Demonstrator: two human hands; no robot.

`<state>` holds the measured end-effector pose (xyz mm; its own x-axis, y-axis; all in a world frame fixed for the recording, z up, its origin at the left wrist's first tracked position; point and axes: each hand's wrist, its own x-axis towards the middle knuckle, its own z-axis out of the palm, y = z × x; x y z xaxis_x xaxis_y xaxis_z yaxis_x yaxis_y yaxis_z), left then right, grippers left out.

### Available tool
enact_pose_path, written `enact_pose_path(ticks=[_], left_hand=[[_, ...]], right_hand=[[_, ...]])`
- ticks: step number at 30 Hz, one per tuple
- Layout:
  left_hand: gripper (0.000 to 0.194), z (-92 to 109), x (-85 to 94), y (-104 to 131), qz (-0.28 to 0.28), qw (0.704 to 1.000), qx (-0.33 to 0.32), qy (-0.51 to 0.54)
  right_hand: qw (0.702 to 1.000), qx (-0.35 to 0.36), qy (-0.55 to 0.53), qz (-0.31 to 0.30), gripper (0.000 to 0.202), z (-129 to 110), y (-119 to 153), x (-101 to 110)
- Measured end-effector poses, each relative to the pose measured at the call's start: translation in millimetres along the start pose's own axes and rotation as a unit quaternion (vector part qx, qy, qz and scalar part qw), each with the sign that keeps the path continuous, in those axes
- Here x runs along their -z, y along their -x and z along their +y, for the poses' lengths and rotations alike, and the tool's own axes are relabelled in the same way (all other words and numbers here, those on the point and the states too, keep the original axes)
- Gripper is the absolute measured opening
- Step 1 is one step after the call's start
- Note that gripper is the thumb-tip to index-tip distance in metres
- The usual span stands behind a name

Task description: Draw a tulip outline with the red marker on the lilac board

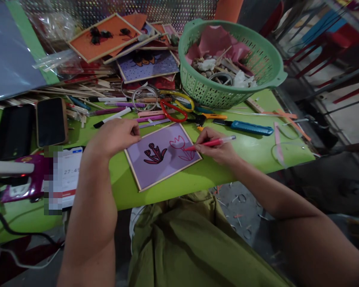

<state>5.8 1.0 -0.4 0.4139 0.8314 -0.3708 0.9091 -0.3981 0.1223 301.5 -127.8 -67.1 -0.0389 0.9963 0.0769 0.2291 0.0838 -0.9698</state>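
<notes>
A purple card (167, 169) with a thin wooden frame lies on the green table (125, 199). Dark red flowers with black outlines are on its left half, and a tulip outlined in red is on its right. My right hand (217, 149) is closed around a red pen (217, 142), its tip at the tulip's stem. At the card's upper left corner rests my left hand (119, 135), its fingers curled; whether they grip the frame's edge is hidden.
Behind the card lie scissors (173, 111), markers (151, 118) and a blue cutter (251, 128). A green basket (209, 93) of scraps stands at the back, beside stacked framed pictures (149, 65). Phones (51, 121) and a purple power strip (30, 181) are at left.
</notes>
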Motion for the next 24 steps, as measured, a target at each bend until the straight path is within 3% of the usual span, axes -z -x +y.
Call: enact_pose_path(ticks=[9, 24], left_hand=[[0.032, -2.5, -1.1, -2.0, -0.002, 1.0, -0.006, -0.007], [0.025, -0.3, 0.3, -0.8, -0.003, 1.0, 0.002, 0.011]], right_hand=[[1.0, -0.009, -0.017, 0.006, 0.048, 2.4, 1.4, 1.3], [1.0, -0.009, -0.026, 0.0, 0.047, 1.3, 2.7, 3.9]])
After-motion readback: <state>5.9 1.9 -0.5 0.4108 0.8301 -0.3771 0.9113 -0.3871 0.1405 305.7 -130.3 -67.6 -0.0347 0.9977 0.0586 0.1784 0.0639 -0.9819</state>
